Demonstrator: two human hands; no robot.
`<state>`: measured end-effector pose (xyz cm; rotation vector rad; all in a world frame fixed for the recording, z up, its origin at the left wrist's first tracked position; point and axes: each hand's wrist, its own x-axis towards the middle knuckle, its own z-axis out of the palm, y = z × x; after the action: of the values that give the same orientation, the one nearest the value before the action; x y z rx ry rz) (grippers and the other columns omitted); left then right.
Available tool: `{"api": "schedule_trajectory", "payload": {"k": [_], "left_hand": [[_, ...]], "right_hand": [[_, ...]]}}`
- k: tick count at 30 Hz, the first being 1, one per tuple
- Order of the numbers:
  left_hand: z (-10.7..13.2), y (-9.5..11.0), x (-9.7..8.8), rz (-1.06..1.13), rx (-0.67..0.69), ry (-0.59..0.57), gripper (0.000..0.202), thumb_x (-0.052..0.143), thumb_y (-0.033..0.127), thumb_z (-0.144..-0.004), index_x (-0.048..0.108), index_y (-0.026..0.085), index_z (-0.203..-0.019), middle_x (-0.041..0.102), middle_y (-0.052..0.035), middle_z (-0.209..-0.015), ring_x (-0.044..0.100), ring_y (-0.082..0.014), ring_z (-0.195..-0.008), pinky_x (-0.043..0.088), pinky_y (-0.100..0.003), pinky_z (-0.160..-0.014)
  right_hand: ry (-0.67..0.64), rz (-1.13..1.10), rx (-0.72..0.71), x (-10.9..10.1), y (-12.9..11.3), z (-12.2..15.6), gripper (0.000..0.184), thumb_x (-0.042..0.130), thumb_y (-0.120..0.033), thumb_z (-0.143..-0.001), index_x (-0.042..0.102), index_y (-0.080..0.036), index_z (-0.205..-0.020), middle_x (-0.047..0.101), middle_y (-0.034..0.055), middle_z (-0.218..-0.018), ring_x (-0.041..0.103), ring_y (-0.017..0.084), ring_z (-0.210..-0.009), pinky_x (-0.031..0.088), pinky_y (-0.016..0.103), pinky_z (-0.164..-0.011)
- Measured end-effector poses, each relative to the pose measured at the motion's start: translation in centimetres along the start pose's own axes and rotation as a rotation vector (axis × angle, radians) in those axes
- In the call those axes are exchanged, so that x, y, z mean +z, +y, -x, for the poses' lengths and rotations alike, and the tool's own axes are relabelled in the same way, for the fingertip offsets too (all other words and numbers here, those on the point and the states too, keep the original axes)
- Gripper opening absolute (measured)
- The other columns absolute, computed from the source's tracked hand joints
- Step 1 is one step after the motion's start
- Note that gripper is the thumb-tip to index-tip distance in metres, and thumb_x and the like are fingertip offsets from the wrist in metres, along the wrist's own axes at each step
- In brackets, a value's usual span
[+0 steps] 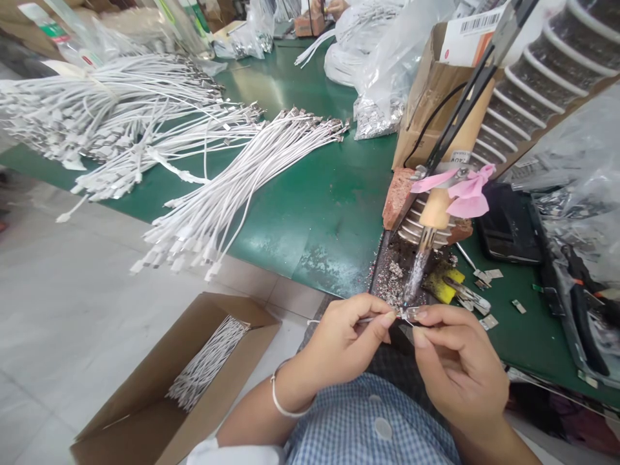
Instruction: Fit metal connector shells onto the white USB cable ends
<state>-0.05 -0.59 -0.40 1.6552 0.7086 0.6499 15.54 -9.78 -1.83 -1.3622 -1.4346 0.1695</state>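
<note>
Across most of our view runs the green table [334, 232], and below its left edge a cardboard box [145, 381] on the floor holds more white cables [210, 361]. A ribbed hose [542, 84] slants down at our right, its lower end behind the soldering iron [434, 210]. At our left lie a big cable heap [111, 110] and, nearer us, 1 looser bundle [242, 181], connector ends pointing away.

The iron hangs tip down, a pink tie [469, 190] at its handle, and our 2 hands meet right under it at the table's near edge. Beside the tip sits a yellow sponge [438, 284].

Our left hand [343, 339] pinches 1 thin white cable [367, 320] between thumb and forefinger. Our right hand [460, 361] has its thumb and fingertips closed on a small shiny piece [411, 314] at that cable's end; how the 2 fit together we cannot tell.

We judge the step in hand to be soldering this end, though whether the tip touches it is too small to see. The next move, we think, calls for steady fingertips, the joint lined up with the tip, and skin kept off the hot metal.
</note>
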Motion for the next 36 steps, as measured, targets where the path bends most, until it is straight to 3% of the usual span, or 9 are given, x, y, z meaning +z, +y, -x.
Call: {"api": "schedule_trajectory", "payload": {"k": [12,36], "left_hand": [[-0.15,0.60,0.31,0.036,0.004,0.028,0.019,0.055,0.027,-0.098,0.066,0.013,-0.089,0.069,-0.0023,-0.066,0.064,-0.0105,-0.058,0.049,-0.018,-0.055],[0.26,0.39,0.52,-0.057,0.013,0.058,0.018,0.056,0.024,-0.098,0.067,0.013,-0.089,0.070,-0.0021,-0.066,0.064,-0.0096,-0.057,0.046,-0.017,-0.053]], "right_hand": [[0.059,0.025,-0.002,0.08,-0.25,-0.32,0.019,0.065,-0.002,-0.083,0.064,-0.020,-0.091,0.063,0.0041,-0.097,0.065,0.016,-0.085,0.061,0.032,-0.074],[0.012,0.023,0.011,0.10,-0.55,-0.10,0.022,0.064,0.000,-0.083,0.063,-0.020,-0.090,0.065,0.0044,-0.095,0.065,0.016,-0.081,0.063,0.032,-0.072]]}}
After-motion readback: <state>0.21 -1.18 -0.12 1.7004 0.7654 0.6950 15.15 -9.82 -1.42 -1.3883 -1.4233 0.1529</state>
